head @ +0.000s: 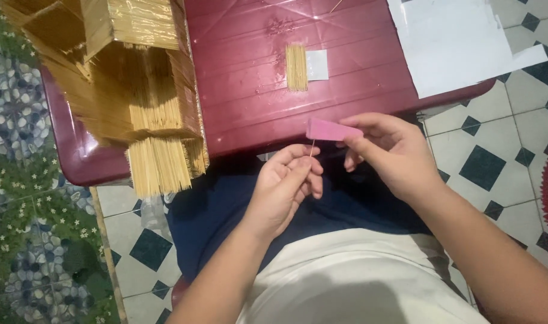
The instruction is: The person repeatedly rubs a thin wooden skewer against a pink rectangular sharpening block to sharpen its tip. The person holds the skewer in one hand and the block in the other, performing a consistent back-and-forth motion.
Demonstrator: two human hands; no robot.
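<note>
Below the red table [256,114], the left hand [283,189] pinches a stick [312,150] and the right hand [391,153] grips a pink block [331,129]; best rub the tip lightly, stick kept steady.

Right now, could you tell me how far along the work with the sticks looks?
Done, it seems: a small bundle of sticks lies on the red table beside a white slip. In hand: the left hand pinches one thin stick while the right hand holds a pink block against it. Left: the big stacks of sticks.
</note>
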